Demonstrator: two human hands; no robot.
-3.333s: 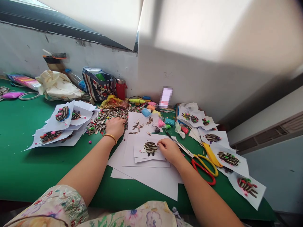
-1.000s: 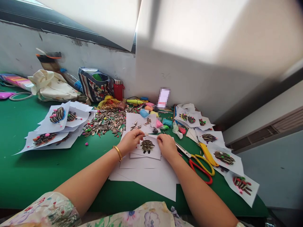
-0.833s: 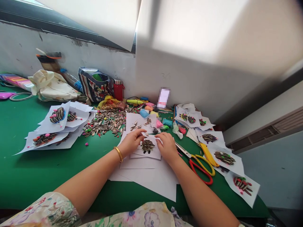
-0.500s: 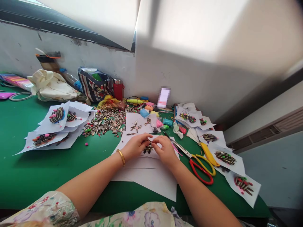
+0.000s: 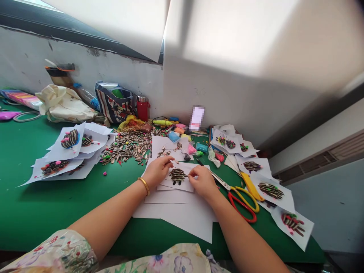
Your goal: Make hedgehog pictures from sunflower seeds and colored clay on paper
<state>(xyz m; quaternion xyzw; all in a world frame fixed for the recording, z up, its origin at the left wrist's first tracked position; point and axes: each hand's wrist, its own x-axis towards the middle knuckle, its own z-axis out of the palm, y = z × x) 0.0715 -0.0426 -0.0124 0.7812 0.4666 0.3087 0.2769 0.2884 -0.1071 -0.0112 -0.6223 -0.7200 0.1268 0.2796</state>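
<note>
Left table: the green tabletop runs broadly from the left side of the view to the left forearm; its front edge passes below the arms.
Back left: a cream cloth bag, striped bag and red bottle line the wall, bounding the table there.
Card pile: decorated cards overlap, corners lifted, just left of the seed heap.
Left hand: at the left side of the seed figure; fingers drawn close, but I cannot tell whether they pinch anything.
Seed figure: between both hands, on a small white card over larger sheets, which reach toward the front edge.
Behind it: a sheet with loose seeds and small coloured packets crowd the back.
Right hand: thumb and forefinger pressed together by the figure's right end; whether they grip its dark tip is unclear.
Scissors: just right of that hand, handles angled toward the front.
Right edge: a yellow tool and a row of cards occupy this side, near the table's end.
</note>
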